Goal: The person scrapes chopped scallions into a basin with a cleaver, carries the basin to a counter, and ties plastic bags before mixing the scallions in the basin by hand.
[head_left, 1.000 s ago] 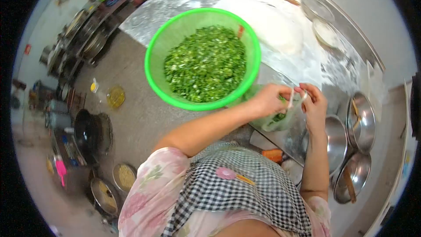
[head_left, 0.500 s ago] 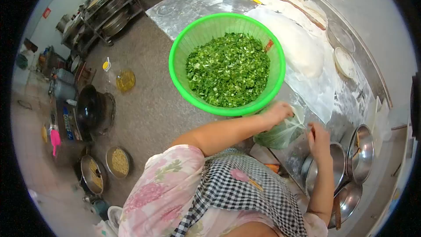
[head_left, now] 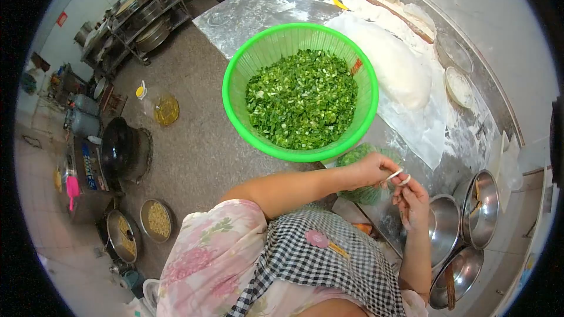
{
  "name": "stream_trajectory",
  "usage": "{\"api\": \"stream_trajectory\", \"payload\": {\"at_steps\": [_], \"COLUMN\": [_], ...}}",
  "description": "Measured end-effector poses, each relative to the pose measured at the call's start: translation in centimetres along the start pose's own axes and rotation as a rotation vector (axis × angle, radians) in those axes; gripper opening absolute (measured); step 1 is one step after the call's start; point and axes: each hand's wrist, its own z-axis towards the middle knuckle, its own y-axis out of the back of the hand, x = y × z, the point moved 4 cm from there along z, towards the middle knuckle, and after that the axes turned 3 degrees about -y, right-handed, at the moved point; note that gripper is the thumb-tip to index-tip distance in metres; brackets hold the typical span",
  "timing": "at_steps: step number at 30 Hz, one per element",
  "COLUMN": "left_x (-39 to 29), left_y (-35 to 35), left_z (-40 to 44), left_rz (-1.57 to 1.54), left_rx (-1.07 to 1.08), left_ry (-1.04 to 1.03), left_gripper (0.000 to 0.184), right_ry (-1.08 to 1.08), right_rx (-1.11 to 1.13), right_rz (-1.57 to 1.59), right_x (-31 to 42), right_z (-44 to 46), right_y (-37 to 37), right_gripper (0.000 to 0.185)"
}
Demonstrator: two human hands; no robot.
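A thin clear plastic bag (head_left: 365, 195) with chopped greens inside rests at the table edge, just below a green basket. My left hand (head_left: 370, 170) lies over the bag, its fingers pinching a twisted white strip of the plastic. Close beside it on the right, my right hand (head_left: 412, 201) has its thumb and fingers pressed together on another white end of the bag. The large green basket (head_left: 235, 103) holds a heap of chopped greens (head_left: 301, 100).
Dough (head_left: 399, 76) lies on the floured metal table (head_left: 264, 9), near a rolling pin (head_left: 396, 14) and a bowl of flour (head_left: 459, 87). Steel bowls (head_left: 442, 223) stand at the right. On the floor are an oil jug (head_left: 166, 110) and a pan (head_left: 157, 221).
My right hand, apart from the bag half a second ago, has moved left and closed on its twisted end. My left hand has lowered slightly, and both hands now meet above the bag.
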Motion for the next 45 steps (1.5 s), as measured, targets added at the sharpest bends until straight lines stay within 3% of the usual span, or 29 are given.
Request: {"api": "stream_trajectory", "payload": {"at_steps": [4,5,7,8,10,13,14,16,20,24,28,30,32,33,37,39,42,44,45], "left_x": [1.1,1.1,1.1,1.0,0.1,2.5,3.0,2.0,-3.2,-5.1,-6.6,-6.6,-6.2,-6.1,-6.5,-6.9,-8.5,-9.9,-9.3], "left_y": [-0.4,-0.5,-0.1,-0.1,0.6,2.7,3.1,2.6,2.4,6.1,11.6,14.2,16.5,17.8,21.8,23.6,26.1,27.1,27.6], "left_z": [-0.4,-0.5,0.2,0.3,-0.3,0.4,0.4,-0.3,-4.3,-8.6,-15.1,-18.4,-20.8,-21.9,-24.0,-24.0,-22.6,-21.2,-20.1], "left_rz": [-0.073,-0.078,0.418,0.666,0.671,0.446,0.321,0.474,0.62,0.495,0.682,0.651,0.505,0.438,0.501,0.373,0.513,0.655,0.743], "left_rx": [0.062,0.066,0.013,-0.013,-0.144,-0.406,-0.505,-0.49,-0.428,-0.476,-0.649,-0.718,-0.769,-0.788,-0.814,-0.809,-0.843,-0.796,-0.786], "left_ry": [0.021,0.033,-0.151,-0.24,-0.107,-0.003,0.013,-0.181,-0.462,-0.382,-0.462,-0.421,-0.226,-0.138,-0.174,-0.151,-0.26,-0.224,-0.243], "left_gripper": [0.03,0.032,0.032,0.032,0.03,0.029,0.03,0.032,0.039,0.035,0.031,0.03,0.029,0.028,0.03,0.03,0.031,0.035,0.036], "right_ry": [0.222,0.365,0.661,0.703,0.788,0.491,0.415,0.27,0.329,0.514,0.703,0.805,0.893,0.897,1.007,0.997,0.832,0.732,0.758], "right_rx": [0.13,0.137,0.151,0.124,0.066,0.124,0.139,0.164,-0.159,0.253,0.64,0.652,0.614,0.606,0.535,0.523,0.456,0.441,0.436], "right_rz": [-0.599,-0.748,-1.04,-1.188,-1.485,-1.718,-1.607,-1.359,-0.923,-0.974,-1.156,-1.257,-1.311,-1.481,-1.818,-1.679,-1.439,-1.215,-1.046], "right_x": [0.2,1.0,2.6,2.5,1.8,-1.6,-0.7,1.3,7.6,7.4,4.0,1.2,-1.5,-3.4,-6.0,-4.7,-2.3,-0.2,0.2], "right_z": [0.9,0.7,0.1,-0.1,-0.4,0.1,0.2,-0.1,3.2,9.5,13.4,15.8,18.5,19.7,22.0,21.0,19.9,18.3,17.9], "right_y": [-0.3,-1.0,-2.9,-2.8,-1.5,4.4,5.0,5.1,0.3,-10.5,-25.3,-30.6,-33.9,-35.1,-38.0,-38.3,-38.2,-37.8,-37.0], "right_gripper": [0.027,0.027,0.027,0.026,0.026,0.023,0.023,0.023,0.021,0.023,0.025,0.025,0.02,0.017,0.014,0.01,0.011,0.009,0.008]}}
